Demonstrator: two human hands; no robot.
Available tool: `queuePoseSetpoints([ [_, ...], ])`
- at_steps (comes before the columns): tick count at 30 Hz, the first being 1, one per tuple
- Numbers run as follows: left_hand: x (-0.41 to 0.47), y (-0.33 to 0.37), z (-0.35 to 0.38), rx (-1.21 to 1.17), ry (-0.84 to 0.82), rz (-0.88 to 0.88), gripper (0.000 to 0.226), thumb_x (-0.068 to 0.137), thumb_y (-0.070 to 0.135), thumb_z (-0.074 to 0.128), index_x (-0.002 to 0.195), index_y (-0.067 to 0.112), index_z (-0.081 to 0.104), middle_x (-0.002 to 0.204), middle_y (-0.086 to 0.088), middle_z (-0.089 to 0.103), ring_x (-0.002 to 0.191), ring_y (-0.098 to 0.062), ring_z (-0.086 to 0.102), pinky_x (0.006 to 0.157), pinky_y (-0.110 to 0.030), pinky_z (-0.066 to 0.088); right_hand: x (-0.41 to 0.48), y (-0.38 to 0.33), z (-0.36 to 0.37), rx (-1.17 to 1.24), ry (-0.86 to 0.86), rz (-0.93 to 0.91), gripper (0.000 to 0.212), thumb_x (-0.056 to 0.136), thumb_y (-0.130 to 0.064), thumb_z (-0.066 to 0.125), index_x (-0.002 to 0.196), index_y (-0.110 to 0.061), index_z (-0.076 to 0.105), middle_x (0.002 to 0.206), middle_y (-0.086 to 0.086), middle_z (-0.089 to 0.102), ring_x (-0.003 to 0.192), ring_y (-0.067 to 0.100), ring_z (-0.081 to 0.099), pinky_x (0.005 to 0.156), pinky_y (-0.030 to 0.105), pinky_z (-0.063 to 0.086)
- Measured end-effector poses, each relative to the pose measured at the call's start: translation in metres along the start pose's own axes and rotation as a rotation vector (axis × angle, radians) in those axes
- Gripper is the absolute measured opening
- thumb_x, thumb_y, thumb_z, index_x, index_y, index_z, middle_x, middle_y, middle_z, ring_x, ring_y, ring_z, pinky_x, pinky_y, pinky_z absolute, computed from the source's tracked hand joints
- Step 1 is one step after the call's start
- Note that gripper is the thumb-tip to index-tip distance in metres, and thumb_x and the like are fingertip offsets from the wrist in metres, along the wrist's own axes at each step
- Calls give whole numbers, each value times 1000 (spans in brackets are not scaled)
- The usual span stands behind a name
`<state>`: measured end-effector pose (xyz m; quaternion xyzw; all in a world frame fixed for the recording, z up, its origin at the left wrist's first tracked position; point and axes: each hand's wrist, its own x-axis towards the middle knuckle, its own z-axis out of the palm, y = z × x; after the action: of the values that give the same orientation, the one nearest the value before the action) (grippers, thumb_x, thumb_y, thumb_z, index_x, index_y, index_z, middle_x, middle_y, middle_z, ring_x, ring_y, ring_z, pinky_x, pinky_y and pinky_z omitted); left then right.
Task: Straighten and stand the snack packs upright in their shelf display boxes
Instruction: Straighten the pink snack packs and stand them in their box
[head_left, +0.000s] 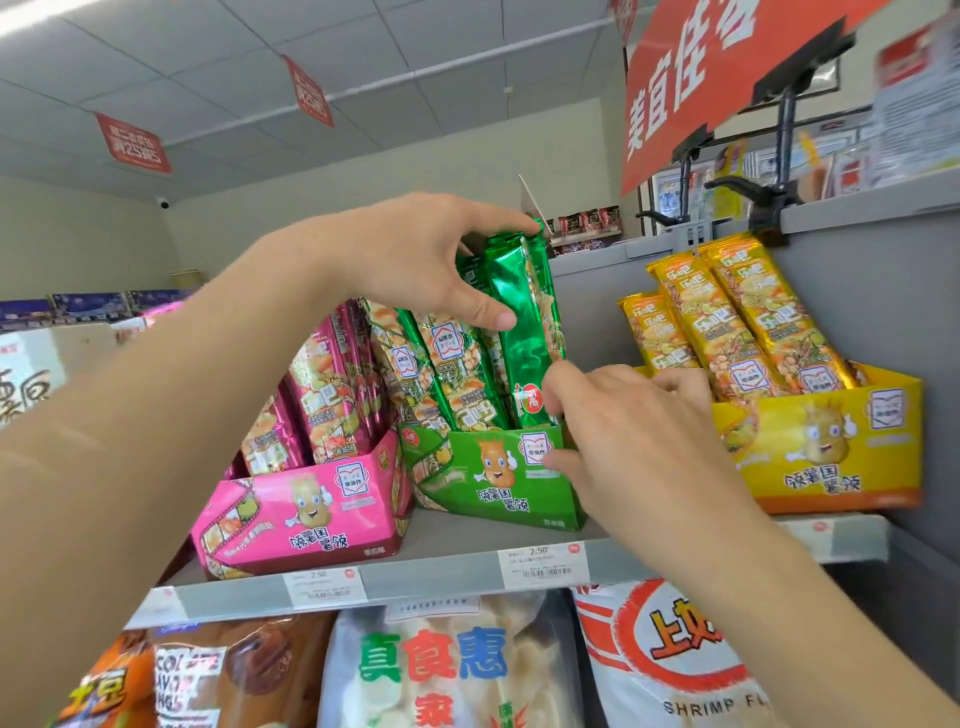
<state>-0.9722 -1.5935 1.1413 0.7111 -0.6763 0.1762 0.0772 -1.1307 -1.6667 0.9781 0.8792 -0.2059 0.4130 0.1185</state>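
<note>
So the shelf (457, 535) carries the green display box (498, 478), pink box (311, 514) just left of it, yellow box (831, 452) off to its right. The green pack (519, 332) stands nearly upright in the green box. Left hand (431, 260) grips its top, and right hand (623, 431) fingers (560, 383) pinch its lower edge.

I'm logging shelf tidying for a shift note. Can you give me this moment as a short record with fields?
Boxes: pink box, green box, yellow box, left to right on one shelf
Handled: green pack, upright at green box's right end
Left hand: grips the pack's top
Right hand: fingers at pack's lower edge, thumb on green box front; grip unclear
Yellow packs: leaning, untouched
</note>
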Motion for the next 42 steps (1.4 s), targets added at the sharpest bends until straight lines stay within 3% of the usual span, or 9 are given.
queuePoseSetpoints([
  [3,1,-3,-15,-144,-147,10,97,58,46,81,144,45,37,129,14,56,101,27,47,76,6,37,1,8,3,77,-18,-7,35,78,-35,75,96,-36,45,92,-18,59,104,11,51,77,36,16],
  [6,3,-5,-15,-174,-194,-10,93,59,42,82,141,49,39,133,6,53,92,13,62,86,-5,45,9,18,0,213,-107,14,30,79,-32,75,90,-41,48,91,-23,54,104,4,42,80,33,14],
  [11,5,10,-10,-10,2,9,85,59,65,74,137,47,44,107,20,62,87,5,62,78,-8,39,15,44,-11,271,-184,-1,27,77,-29,77,77,-40,51,78,-26,51,86,-1,44,84,31,21],
  [17,18,38,-5,367,147,-27,95,55,85,53,136,37,46,127,1,62,116,-27,55,89,-36,42,10,59,-19,301,-157,-81,20,74,-47,71,80,-30,61,78,-21,57,73,-4,47,79,29,29],
  [21,17,52,-13,395,97,-25,89,59,85,52,134,37,48,121,0,64,99,-22,53,79,-32,37,5,65,-26,568,-172,-46,19,69,-38,80,72,-26,66,76,-14,64,78,4,60,75,31,46],
  [25,2,58,-10,513,228,20,89,61,90,41,131,37,50,95,3,65,93,-26,57,72,-32,35,2,63,-26,697,-138,6,35,69,-58,67,65,-24,65,71,-8,66,72,8,64,73,44,53],
  [30,-26,55,25,606,639,176,57,94,60,33,125,19,59,112,-6,66,103,-32,59,83,-43,42,-2,45,-24,346,-74,6,52,66,-77,50,63,-25,44,65,-9,49,60,7,46,55,35,40],
  [33,-42,45,52,491,900,65,48,97,43,42,130,13,57,127,-9,60,113,-32,54,92,-44,38,-17,32,-14,165,33,-79,44,80,-67,46,76,-24,40,74,-11,40,59,16,43,48,32,32],
  [42,-22,57,76,525,737,-104,66,91,57,35,135,10,49,115,-11,58,105,-33,54,95,-44,36,-48,34,17,48,271,-65,37,94,-43,45,104,-13,64,102,11,62,103,36,60,89,43,45],
])
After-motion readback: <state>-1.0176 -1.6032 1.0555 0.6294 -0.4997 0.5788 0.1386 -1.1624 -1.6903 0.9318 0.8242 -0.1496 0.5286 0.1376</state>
